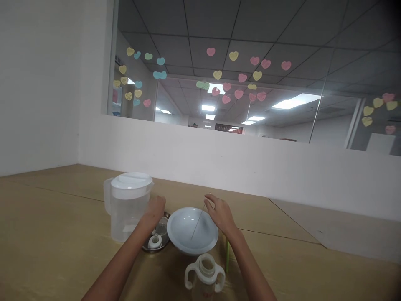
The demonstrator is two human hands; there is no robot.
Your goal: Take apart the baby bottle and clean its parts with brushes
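My right hand point(219, 212) is at the right rim of a pale blue-white bowl point(180, 232), pinching a thin, straight stick point(197, 225) that slants down into it. My left hand point(156, 210) is over the far end of a small oval metal tray point(154, 251), between a pitcher and the bowl. Its fingers curl downward, and whatever they hold is hidden. On the tray are a white bottle top with a nipple point(155, 241) and a clear rounded piece point(161, 228). In front of the bowl stands an uncapped baby bottle point(206, 267) with two white handles.
A large translucent pitcher point(125, 213) with a white lid stands left of the tray. Part of a green stick-like thing point(227, 255) shows beside my right forearm. Behind the brown-covered table point(62, 234) rise a white wall and a window with heart-shaped notes.
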